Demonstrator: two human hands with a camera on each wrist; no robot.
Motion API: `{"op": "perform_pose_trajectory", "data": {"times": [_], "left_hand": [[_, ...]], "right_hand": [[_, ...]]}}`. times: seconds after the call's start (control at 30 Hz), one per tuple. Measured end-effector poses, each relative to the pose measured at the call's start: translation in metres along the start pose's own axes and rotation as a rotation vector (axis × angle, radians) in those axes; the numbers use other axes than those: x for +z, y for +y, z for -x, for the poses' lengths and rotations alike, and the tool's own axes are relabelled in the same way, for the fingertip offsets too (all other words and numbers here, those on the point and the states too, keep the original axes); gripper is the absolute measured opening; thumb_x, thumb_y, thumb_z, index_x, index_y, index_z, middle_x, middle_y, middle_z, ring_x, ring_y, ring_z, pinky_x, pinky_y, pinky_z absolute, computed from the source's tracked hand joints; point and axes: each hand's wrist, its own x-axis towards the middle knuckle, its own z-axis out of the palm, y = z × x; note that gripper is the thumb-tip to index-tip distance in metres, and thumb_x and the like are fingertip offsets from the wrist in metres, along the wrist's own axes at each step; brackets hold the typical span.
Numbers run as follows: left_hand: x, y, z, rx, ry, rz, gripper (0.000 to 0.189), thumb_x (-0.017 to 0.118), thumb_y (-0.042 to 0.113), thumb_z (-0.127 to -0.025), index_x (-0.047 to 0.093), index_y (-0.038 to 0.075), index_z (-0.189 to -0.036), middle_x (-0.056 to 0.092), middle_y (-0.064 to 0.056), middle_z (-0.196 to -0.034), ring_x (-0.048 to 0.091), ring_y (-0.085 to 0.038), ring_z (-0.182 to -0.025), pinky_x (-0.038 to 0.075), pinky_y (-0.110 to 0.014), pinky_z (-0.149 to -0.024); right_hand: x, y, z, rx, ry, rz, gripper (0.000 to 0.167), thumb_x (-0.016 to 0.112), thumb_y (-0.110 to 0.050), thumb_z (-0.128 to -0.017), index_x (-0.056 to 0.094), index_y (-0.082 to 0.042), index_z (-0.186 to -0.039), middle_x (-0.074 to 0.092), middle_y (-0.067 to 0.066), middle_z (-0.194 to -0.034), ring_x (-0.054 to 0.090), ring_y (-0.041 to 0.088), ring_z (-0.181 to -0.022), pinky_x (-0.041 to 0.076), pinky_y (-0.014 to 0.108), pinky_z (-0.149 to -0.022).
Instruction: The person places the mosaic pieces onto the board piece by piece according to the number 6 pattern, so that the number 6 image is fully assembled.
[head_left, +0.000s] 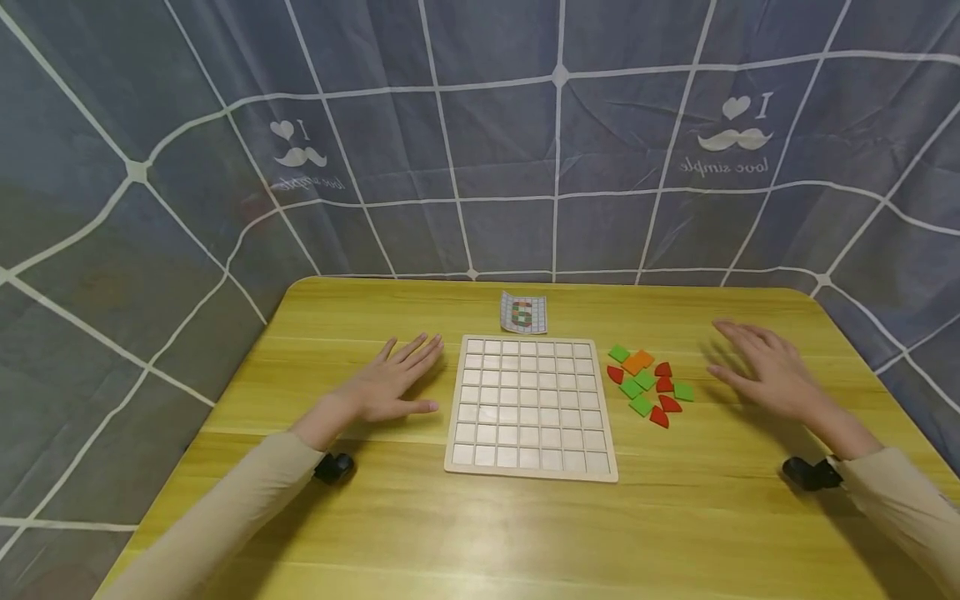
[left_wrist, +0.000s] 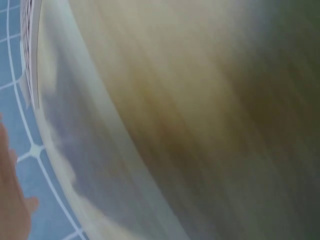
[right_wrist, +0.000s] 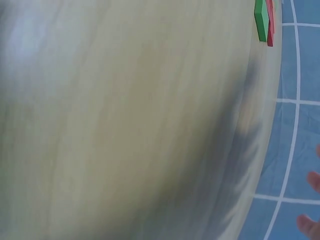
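A pale wooden board [head_left: 531, 408] with a grid of square recesses lies in the middle of the table. To its left my left hand [head_left: 390, 390] is held with fingers spread, thumb toward the board's edge, holding nothing. Beyond the board's right side lie loose flat pieces: green squares [head_left: 683, 392], an orange piece [head_left: 638, 362] and red rounded wedges [head_left: 670, 405]. My right hand [head_left: 768, 375] hovers to the right of these pieces, fingers extended and nothing in it. In the right wrist view its fingertips [right_wrist: 314, 181] show at the edge, with a green piece [right_wrist: 261, 21] farther off.
Behind the board stands a small creased pattern card [head_left: 523, 313] with a coloured figure on a grid. The wooden table [head_left: 510, 533] has rounded far corners. A grey-blue curtain [head_left: 495, 150] with white lines hangs behind and beside it.
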Motion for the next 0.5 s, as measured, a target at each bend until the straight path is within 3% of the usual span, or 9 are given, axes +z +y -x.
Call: {"op": "perform_pose_trajectory", "data": {"times": [0.2, 0.5], "left_hand": [[0.004, 0.012, -0.011, 0.024, -0.033, 0.0, 0.093, 0.044, 0.066, -0.091, 0.006, 0.01, -0.156, 0.002, -0.007, -0.164, 0.001, -0.026, -0.151, 0.006, -0.061, -0.118], [0.006, 0.024, -0.022, 0.015, -0.137, 0.032, 0.098, 0.039, 0.073, -0.088, 0.001, 0.014, -0.156, -0.006, -0.004, -0.164, -0.005, -0.024, -0.151, 0.001, -0.058, -0.119]], "right_hand": [[0.005, -0.003, 0.0, -0.002, 0.013, -0.055, 0.072, 0.065, -0.032, -0.089, 0.031, -0.018, -0.151, 0.041, 0.027, -0.145, 0.032, 0.051, -0.127, 0.021, 0.072, -0.097], [0.01, -0.007, -0.003, -0.011, 0.053, -0.121, 0.064, 0.068, -0.029, -0.088, 0.044, -0.01, -0.144, 0.049, 0.026, -0.138, 0.039, 0.047, -0.121, 0.027, 0.067, -0.093]]}}
